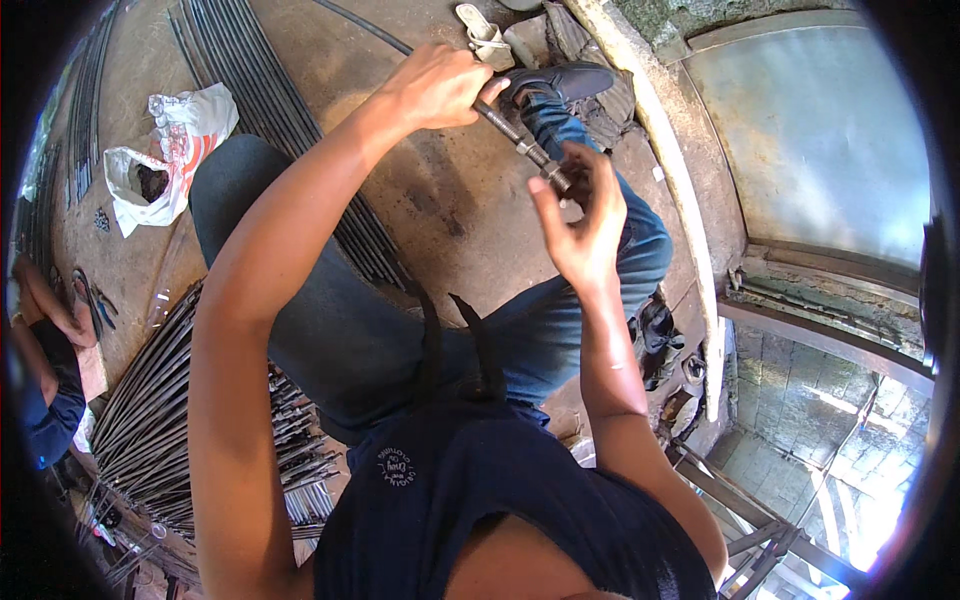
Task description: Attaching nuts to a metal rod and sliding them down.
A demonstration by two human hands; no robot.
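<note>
Bare, brown-stained floor (440,170) spreads beneath the seated person, with three groups of long dark rods lying on it: one bundle (240,60) at the upper middle, running down behind the left leg, one group (90,90) at the far left, and one dense pile (150,400) at the lower left; the single rods are too many to count. Two bare hands are raised over the floor, between the knees and the top edge. Left hand (445,85) has its fingers together, clamped on one metal rod (505,125), which slants from the top edge down to the right and ends in ridged metal fittings (538,158), whose number I cannot tell. Right hand (585,215) is at that end, thumb and fingers apart and curved about it; whether they grip it I cannot tell. One white sack (205,125) with orange stripes stands open at the left, near one small heap of metal pieces (102,218) and one pair of pliers (103,308). One other person (45,380) sits at the left edge. One pale sandal (485,35) lies at the top, near one dark shoe (575,82) on the person's foot. One long pale pole (655,120) curves down the right, beside one large metal sheet (820,130).
</note>
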